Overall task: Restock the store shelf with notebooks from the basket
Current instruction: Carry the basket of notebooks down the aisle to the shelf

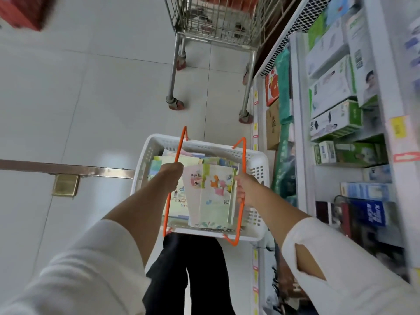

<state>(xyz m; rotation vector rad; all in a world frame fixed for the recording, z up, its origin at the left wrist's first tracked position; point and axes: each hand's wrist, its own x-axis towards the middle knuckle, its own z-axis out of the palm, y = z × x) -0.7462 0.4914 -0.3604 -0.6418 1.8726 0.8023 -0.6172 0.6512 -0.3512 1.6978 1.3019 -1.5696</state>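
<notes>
Basket (156, 142) was white plastic with slotted walls, carried by both handles in front of the person's black trousers (193, 269), just left of the store shelf (295, 92). Left hand (171, 172) was wrapped around the left orange handle (180, 151) about midway along, fingers curled tight round the bar. Right hand (245, 189) was clamped the same way on the right orange handle (244, 155). Handles were spread apart, so the load showed between them.

Notebooks (216, 189) lay inside the basket in a loose overlapping stack with pastel covers. Top one had cartoon animals, a green strip and the letters "ENGL" near its lower edge.

Shelf carried white-and-green boxes (334, 96) on the upper levels, blue boxes (366, 189) lower down, and green packs (284, 83) plus a cardboard carton (272, 126) on the bottom tier. Wire shopping cart (216, 19) stood ahead on the tiled floor (91, 98), near the shelf end. Metal floor strip (68, 168) and brass plate (65, 185) sat off to the left. Edges of the view were motion-blurred.
</notes>
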